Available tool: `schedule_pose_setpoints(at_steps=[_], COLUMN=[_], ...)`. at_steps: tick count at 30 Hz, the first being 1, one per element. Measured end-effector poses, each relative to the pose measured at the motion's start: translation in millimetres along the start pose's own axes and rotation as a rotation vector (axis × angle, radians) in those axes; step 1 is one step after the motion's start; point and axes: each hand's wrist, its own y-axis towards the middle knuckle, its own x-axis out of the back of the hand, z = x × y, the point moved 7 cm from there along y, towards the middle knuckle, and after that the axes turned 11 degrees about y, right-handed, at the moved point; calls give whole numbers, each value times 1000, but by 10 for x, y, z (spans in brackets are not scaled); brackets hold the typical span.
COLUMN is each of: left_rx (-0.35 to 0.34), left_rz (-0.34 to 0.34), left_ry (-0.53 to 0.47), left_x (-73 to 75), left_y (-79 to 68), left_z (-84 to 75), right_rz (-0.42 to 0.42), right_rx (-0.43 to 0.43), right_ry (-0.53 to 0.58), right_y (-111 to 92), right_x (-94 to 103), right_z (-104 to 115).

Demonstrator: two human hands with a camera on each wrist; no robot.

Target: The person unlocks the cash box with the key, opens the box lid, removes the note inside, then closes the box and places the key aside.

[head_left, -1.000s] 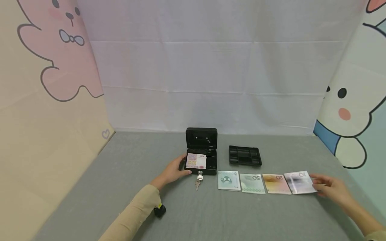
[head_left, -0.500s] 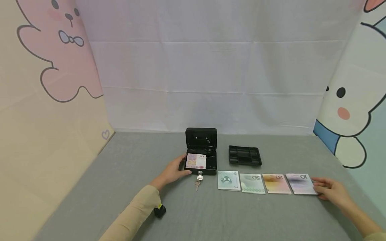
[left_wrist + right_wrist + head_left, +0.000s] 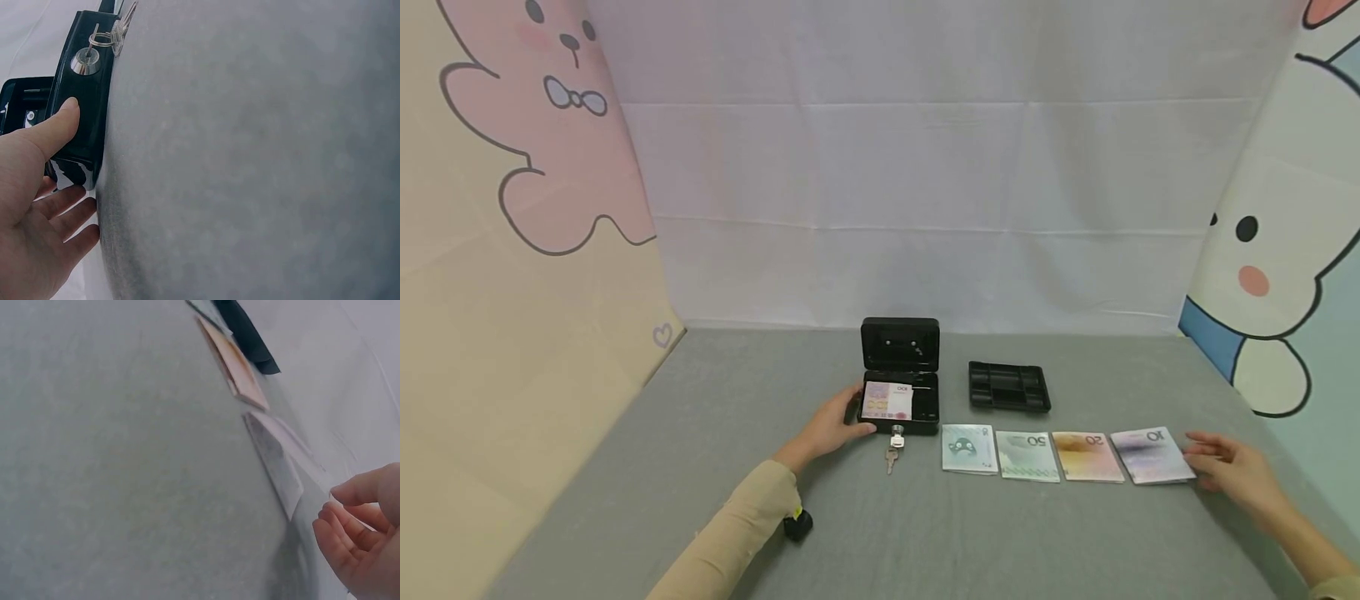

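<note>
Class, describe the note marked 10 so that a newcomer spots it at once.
On the grey table, a row of four notes runs rightward from the open black cash box. The note marked 10 ends it, at the right hand. Violet-grey, it differs from the orange note next to it and the two green notes beyond.

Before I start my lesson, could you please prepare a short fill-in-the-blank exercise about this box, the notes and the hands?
1. The left hand holds the side of the black box, whose lid is not closed but ____.
2. A key hangs at the box's ____, not its back.
3. The right hand is at the 10 notes; the next notes along the row bear the number ____.
4. In the head view, the black tray lies to the box's ____.

Missing words: open; front; 20; right.
</note>
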Motion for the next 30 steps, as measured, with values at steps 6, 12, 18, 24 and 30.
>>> schedule_pose_setpoints(at_steps=[6, 12, 18, 24, 30], left_rx=[12, 6, 2, -9, 7], left_rz=[-1, -3, -7, -10, 3], left_ry=[-16, -11, -6, -1, 14], left_x=[-4, -7, 5, 15, 4], left_y=[8, 10, 3, -6, -1], left_z=[2, 6, 2, -6, -3], right_rz=[-24, -108, -107, -84, 18], right_rx=[88, 156, 205, 237, 242], right_ry=[-3, -105, -170, -209, -181], right_y=[36, 452, 846, 895, 433], right_x=[42, 176, 171, -51, -476], right_z=[158, -217, -359, 95, 1054])
